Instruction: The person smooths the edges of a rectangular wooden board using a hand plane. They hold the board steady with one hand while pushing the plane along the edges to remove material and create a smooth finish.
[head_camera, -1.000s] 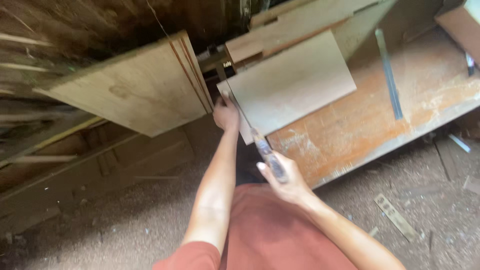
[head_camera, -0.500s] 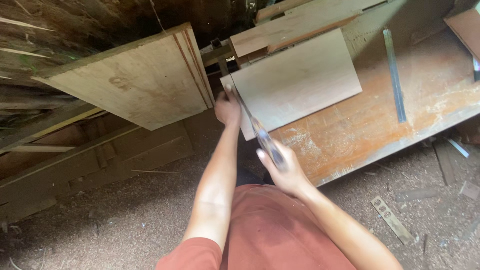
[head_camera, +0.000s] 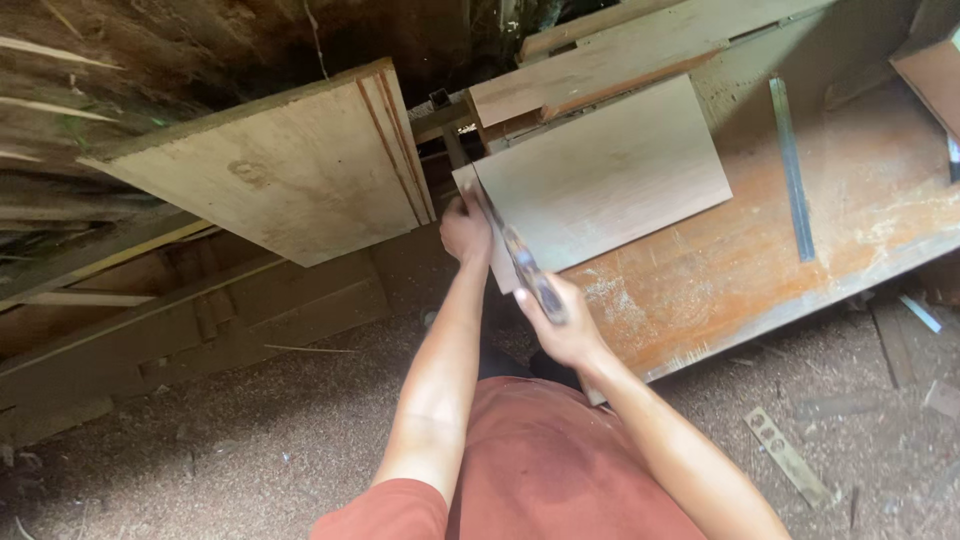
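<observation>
**Inspector:** State what each hand has.

**Me:** My right hand (head_camera: 565, 325) is closed round the dark handle of a hand saw (head_camera: 522, 262). The blade runs up and away from that hand, along the near left edge of a pale rectangular plywood panel (head_camera: 610, 175). My left hand (head_camera: 466, 228) is clamped on that same edge, just left of the blade, fingers curled over the corner.

**Inspector:** Where does the panel lie?

**Me:** Flat on an orange-brown, sawdust-covered wooden workbench (head_camera: 760, 270), ahead and right of both hands, its left edge overhanging the bench.

**Inspector:** Surroundings?

**Me:** A long grey metal ruler (head_camera: 792, 168) lies on the bench, well right of my right hand. A large tilted plywood board (head_camera: 290, 170) stands left of my left hand.
</observation>
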